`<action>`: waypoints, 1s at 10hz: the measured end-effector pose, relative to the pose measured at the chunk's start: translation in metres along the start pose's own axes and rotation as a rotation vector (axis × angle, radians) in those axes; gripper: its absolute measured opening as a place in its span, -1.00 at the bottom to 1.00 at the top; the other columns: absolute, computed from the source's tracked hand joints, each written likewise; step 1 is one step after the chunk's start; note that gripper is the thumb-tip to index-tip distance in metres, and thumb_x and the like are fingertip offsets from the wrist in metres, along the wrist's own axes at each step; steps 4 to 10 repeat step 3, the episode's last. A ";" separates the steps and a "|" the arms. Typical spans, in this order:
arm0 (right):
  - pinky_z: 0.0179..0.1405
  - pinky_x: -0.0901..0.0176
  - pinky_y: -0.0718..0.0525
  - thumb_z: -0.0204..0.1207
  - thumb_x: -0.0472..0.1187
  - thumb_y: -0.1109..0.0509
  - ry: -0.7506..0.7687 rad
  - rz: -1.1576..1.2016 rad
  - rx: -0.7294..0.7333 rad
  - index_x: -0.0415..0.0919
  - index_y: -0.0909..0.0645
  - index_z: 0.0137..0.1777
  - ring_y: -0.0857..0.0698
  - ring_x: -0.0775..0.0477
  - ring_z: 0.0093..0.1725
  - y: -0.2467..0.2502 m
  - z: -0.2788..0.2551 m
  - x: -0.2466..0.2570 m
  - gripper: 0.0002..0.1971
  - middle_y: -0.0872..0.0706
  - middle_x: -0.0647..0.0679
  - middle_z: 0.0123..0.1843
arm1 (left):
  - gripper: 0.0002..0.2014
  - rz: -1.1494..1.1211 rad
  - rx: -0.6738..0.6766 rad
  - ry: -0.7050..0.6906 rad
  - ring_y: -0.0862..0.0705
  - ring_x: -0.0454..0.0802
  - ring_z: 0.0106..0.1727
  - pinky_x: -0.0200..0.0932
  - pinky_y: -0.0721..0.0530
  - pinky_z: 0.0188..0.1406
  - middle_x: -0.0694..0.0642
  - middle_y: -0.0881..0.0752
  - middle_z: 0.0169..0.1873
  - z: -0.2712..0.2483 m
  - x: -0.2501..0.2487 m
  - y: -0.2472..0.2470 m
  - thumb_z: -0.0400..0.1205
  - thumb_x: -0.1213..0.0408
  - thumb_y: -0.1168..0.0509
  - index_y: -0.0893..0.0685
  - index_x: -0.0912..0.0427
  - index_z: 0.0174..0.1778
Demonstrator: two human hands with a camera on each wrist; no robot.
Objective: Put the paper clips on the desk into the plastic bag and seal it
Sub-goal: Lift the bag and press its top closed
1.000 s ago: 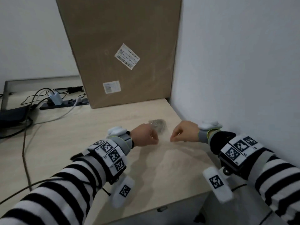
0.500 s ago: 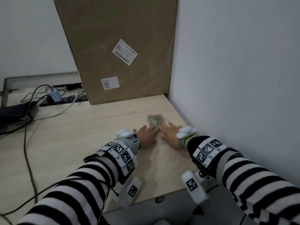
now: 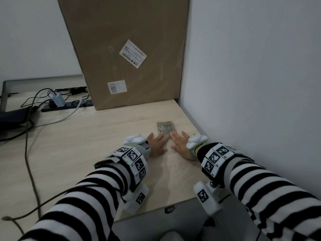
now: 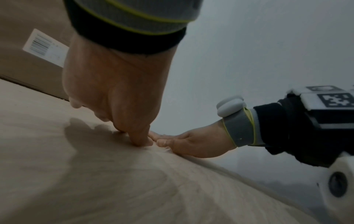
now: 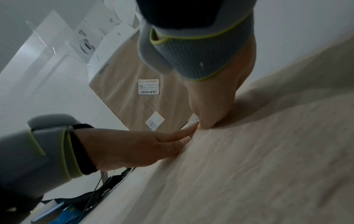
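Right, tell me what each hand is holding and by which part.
Nothing is gripped. The left hand and right hand lie flat, fingertips pressing the near edge of the plastic bag of paper clips on the desk.

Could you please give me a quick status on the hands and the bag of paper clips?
Left hand and right hand flat, fingertips pressing near edge of plastic bag. Paper clips inside; bag lies on desk. Nothing in the way.

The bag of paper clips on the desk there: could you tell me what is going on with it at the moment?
A person in striped sleeves has both hands flat on the desk. The left hand and right hand press straight fingers on the near edge of the clear plastic bag, which lies flat with the paper clips inside. They appear to be pressing its seal shut; whether it is fully closed cannot be told.
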State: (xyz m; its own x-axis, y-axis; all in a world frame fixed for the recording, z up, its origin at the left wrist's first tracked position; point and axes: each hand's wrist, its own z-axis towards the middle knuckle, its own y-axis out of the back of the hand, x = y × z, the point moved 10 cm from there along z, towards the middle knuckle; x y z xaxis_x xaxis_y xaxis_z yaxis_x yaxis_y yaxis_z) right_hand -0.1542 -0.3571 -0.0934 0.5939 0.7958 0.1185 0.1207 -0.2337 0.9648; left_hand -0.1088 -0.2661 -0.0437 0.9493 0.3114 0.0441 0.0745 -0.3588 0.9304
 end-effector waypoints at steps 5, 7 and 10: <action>0.62 -0.27 0.18 0.68 0.03 -0.01 -0.048 -0.009 -0.120 -0.04 0.00 0.66 0.13 -0.10 0.69 0.029 -0.021 0.011 -0.43 0.03 0.01 0.72 | -0.51 -0.079 -0.113 -0.001 -0.19 0.06 0.63 -0.08 -0.05 0.50 0.08 -0.20 0.64 -0.015 -0.007 0.018 0.76 0.17 0.03 -0.12 0.12 0.64; 0.62 -0.27 0.18 0.68 0.03 -0.01 -0.048 -0.009 -0.120 -0.04 0.00 0.66 0.13 -0.10 0.69 0.029 -0.021 0.011 -0.43 0.03 0.01 0.72 | -0.51 -0.079 -0.113 -0.001 -0.19 0.06 0.63 -0.08 -0.05 0.50 0.08 -0.20 0.64 -0.015 -0.007 0.018 0.76 0.17 0.03 -0.12 0.12 0.64; 0.62 -0.27 0.18 0.68 0.03 -0.01 -0.048 -0.009 -0.120 -0.04 0.00 0.66 0.13 -0.10 0.69 0.029 -0.021 0.011 -0.43 0.03 0.01 0.72 | -0.51 -0.079 -0.113 -0.001 -0.19 0.06 0.63 -0.08 -0.05 0.50 0.08 -0.20 0.64 -0.015 -0.007 0.018 0.76 0.17 0.03 -0.12 0.12 0.64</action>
